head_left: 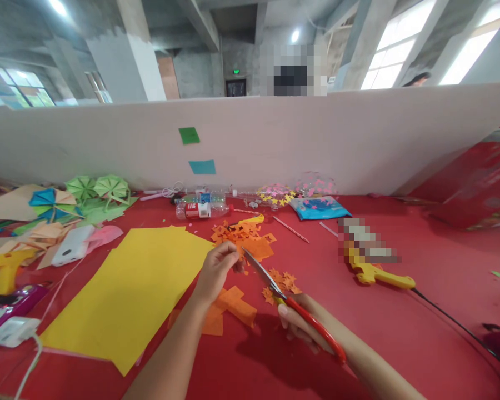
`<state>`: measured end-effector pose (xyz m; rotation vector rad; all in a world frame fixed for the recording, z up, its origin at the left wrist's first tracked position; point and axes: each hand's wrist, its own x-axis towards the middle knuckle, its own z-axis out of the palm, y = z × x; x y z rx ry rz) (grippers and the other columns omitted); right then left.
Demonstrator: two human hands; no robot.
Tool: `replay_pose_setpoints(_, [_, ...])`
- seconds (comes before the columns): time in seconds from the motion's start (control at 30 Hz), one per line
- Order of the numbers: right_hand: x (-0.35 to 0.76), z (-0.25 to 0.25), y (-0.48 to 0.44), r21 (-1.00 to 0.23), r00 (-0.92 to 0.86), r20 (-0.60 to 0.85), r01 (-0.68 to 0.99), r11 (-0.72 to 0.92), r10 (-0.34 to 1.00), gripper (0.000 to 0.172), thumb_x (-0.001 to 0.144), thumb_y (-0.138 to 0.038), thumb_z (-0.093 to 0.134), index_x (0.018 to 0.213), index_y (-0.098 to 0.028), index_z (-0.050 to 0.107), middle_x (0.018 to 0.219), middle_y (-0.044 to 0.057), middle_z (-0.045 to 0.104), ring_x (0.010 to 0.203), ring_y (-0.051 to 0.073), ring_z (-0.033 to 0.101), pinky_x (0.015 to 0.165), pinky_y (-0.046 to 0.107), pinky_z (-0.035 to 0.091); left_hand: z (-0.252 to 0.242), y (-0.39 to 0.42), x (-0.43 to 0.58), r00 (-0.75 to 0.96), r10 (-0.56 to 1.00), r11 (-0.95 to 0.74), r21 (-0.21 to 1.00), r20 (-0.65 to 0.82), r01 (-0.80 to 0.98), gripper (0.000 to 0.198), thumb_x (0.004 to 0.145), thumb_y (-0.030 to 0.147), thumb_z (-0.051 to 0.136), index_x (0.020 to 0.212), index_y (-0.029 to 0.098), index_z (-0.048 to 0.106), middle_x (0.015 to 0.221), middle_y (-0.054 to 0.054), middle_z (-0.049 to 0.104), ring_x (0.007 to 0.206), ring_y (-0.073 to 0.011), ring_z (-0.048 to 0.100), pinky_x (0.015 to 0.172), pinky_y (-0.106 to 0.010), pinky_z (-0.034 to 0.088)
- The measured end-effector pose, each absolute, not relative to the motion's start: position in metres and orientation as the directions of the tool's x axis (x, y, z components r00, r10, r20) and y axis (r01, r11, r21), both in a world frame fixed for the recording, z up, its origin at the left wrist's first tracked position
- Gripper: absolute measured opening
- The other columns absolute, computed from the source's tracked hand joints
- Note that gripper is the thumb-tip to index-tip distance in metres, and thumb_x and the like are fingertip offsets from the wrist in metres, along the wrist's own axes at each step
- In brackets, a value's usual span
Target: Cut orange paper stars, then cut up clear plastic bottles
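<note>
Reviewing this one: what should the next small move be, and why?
Probably a small snip beside the left hand: the right hand holds the scissors with their tips close to the left hand, and orange stars lie nearby. What, if anything, the left hand pinches is too small to tell.

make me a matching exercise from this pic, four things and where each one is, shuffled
1. red-handled metal scissors
2. large yellow paper
3. green paper square
4. clear plastic bottle with red label

A. stuck on the pale partition
B. lying on its side near the partition
C. gripped in the right hand
D. flat on the red table

Pairs: 1-C; 2-D; 3-A; 4-B
</note>
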<state>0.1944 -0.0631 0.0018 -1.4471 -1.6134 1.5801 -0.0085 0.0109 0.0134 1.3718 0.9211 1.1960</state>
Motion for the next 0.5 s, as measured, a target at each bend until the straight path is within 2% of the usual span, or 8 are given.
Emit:
replay_pose_setpoints(0.1, [0.1965,0.0052,-0.0637,-0.915,-0.365,-0.316,0.362,-0.179,0.876,0.056,0.074,-0.073,0.046,0.064,-0.018,0.048,0.05,-0.003,0.052,0.031,0.003,0.035,0.033,0.016,0.026,0.0138,0.0123,-0.0108,0.228,0.962,-0.137,0.987,0.153,-0.085,0.016,0.078,0.023,0.053,0.063,0.016,0.055,0.058,0.002,0.059,0.056,-0.0109,0.056,0.06,-0.024,0.044])
replay_pose_setpoints(0.5, [0.1971,0.0066,-0.0639,-0.905,-0.379,-0.339,0.38,-0.189,0.861,0.053,0.074,-0.068,0.051,0.063,-0.017,0.05,0.051,-0.003,0.051,0.032,0.004,0.037,0.033,0.016,0.028,0.0155,0.012,-0.0113,0.218,0.966,-0.119,0.987,0.141,-0.111,0.015,0.076,0.024,0.054,0.062,0.017,0.055,0.056,0.001,0.061,0.055,-0.0118,0.057,0.061,-0.025,0.045])
